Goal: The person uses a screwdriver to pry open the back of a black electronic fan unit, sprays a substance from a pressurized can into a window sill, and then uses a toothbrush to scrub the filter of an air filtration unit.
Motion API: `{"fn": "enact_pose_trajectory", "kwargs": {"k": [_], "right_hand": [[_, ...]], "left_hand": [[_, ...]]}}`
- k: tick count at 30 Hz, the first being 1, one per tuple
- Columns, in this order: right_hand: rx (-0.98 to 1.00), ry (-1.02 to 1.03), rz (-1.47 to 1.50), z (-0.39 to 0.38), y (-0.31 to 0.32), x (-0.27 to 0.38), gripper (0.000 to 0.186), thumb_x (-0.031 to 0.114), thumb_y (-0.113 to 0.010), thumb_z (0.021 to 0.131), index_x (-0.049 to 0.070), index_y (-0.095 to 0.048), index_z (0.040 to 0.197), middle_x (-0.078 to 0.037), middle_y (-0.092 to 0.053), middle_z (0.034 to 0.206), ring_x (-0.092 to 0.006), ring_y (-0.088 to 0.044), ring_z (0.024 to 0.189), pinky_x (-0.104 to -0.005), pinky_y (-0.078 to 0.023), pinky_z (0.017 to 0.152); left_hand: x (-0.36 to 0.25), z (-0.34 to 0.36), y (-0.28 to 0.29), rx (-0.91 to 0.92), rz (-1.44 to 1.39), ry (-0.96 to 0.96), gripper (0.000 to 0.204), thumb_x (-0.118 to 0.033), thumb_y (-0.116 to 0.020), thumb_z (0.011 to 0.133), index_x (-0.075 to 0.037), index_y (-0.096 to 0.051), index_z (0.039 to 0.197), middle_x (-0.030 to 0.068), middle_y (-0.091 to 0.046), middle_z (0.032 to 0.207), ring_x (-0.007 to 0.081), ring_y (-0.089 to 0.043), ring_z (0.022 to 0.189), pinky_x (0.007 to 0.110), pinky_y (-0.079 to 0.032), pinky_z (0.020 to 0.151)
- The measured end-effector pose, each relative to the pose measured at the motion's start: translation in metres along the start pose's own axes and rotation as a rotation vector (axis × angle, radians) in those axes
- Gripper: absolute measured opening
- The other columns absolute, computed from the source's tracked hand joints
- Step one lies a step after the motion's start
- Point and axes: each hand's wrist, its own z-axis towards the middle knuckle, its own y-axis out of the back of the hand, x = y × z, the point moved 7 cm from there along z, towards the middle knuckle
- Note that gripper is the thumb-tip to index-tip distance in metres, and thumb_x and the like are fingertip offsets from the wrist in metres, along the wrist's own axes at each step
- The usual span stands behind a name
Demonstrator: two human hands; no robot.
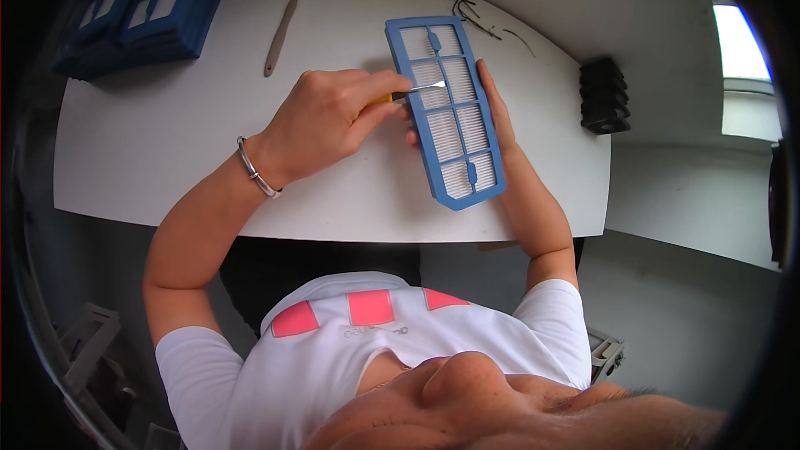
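Observation:
My left hand (333, 117) grips a small tool with a yellow handle (385, 98); its slim metal tip (432, 84) lies over the face of a filter panel (457, 150). The panel has a blue grid frame, pleated white material and small blue tabs near both ends. My right hand (496, 104) holds this panel tilted above the white table, fingers along its right edge and fingertips showing at its left side, the rest hidden behind it.
The white table (150, 158) bears stacked blue-framed filters (154, 33) at back left, a long-handled brush (286, 25), scattered dark thin strips (462, 8) at the back and a stack of black pieces (604, 96) at the right edge. A wall and window (742, 42) stand to the right.

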Motion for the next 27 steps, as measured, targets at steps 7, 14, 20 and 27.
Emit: {"fn": "enact_pose_trajectory", "kwargs": {"k": [7,14,20,27], "right_hand": [[0.092,-0.046,0.139,0.0,-0.005,-0.001,0.093,0.077,-0.026,0.091,0.003,-0.04,0.146,-0.034,-0.06,0.117,-0.0444,-0.069,0.091,-0.0455,-0.062,0.078],[0.086,-0.017,0.124,-0.001,-0.014,-0.001,0.083,0.068,-0.025,0.097,0.003,-0.038,0.145,-0.031,-0.06,0.117,-0.0432,-0.07,0.087,-0.0482,-0.063,0.074],[0.031,0.066,-0.155,-0.005,-0.012,-0.004,0.08,0.068,-0.015,0.098,0.01,-0.039,0.148,-0.02,-0.061,0.126,-0.038,-0.067,0.106,-0.0499,-0.057,0.091],[-0.157,0.091,-0.502,-0.012,-0.016,-0.007,0.081,0.069,-0.013,0.097,0.01,-0.035,0.149,-0.019,-0.056,0.133,-0.0345,-0.061,0.117,-0.0491,-0.053,0.098]], "left_hand": [[-0.005,0.002,0.006,-0.016,-0.018,-0.002,0.025,-0.008,-0.069,0.087,-0.006,-0.07,0.112,0.0132,-0.072,0.087,0.023,-0.07,0.072,0.029,-0.055,0.064],[-0.007,0.005,0.02,-0.025,0.019,0.023,0.022,-0.009,-0.069,0.087,-0.006,-0.071,0.109,0.013,-0.073,0.09,0.0241,-0.071,0.072,0.028,-0.056,0.066],[-0.009,0.004,0.016,-0.05,-0.017,0.0,0.022,-0.011,-0.07,0.088,-0.006,-0.071,0.11,0.0117,-0.074,0.096,0.0236,-0.072,0.079,0.029,-0.057,0.071],[-0.004,0.001,-0.003,0.024,-0.103,0.029,0.022,-0.012,-0.068,0.09,-0.005,-0.07,0.111,0.0122,-0.074,0.099,0.0239,-0.072,0.084,0.029,-0.059,0.074]]}}
